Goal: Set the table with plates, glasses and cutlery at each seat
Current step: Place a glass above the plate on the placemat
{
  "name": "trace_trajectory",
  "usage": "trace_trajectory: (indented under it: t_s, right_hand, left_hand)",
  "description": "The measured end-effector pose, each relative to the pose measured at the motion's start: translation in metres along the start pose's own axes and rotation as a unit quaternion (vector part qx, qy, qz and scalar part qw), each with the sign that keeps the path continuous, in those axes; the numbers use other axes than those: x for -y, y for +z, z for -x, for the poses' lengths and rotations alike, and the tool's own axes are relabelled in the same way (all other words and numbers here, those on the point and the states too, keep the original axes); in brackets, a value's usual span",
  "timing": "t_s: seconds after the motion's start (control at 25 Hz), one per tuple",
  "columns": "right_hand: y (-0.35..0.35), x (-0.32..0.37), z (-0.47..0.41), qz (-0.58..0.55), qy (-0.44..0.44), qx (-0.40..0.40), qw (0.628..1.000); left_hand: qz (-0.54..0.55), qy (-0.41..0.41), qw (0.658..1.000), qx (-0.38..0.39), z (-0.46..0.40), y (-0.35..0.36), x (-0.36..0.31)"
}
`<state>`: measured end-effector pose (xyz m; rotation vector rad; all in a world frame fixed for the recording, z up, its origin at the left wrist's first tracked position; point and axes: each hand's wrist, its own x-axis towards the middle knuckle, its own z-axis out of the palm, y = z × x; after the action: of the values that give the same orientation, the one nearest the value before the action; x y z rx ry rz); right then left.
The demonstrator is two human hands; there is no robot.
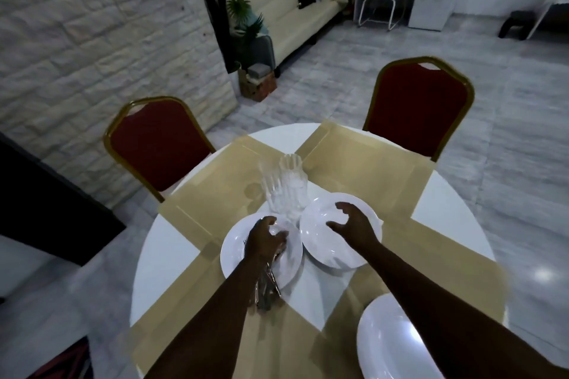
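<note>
My left hand reaches over the left white plate, its fingers curled round what looks like the base of a clear glass. A bundle of cutlery lies on that plate under my forearm. More clear glasses stand clustered just beyond, at the table's middle. My right hand hovers over the right white plate with fingers spread and loosely bent, holding nothing. A third white plate sits at the near right edge.
The round white table carries tan placemats at each seat. Two red chairs with gold frames stand at the far side. A brick-pattern wall is at the left and tiled floor lies around the table.
</note>
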<state>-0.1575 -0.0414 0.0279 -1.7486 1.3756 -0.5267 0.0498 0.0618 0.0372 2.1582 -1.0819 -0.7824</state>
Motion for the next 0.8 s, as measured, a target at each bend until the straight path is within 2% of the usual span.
trace_trajectory:
  t_s: [0.28,0.56,0.8]
  right_hand:
    - [0.043,0.050,-0.067,0.017,-0.022,0.061,0.998]
    - [0.073,0.049,-0.095,-0.056,-0.004,0.018,0.998]
    - [0.042,0.046,-0.082,-0.147,-0.021,-0.051,0.988]
  left_hand:
    - [-0.008,-0.012,0.999,0.046,-0.051,-0.003,0.019]
    - [-0.013,-0.001,0.998,0.056,-0.061,0.001,0.033]
    - [-0.038,0.017,0.997,0.069,-0.059,0.001,0.029]
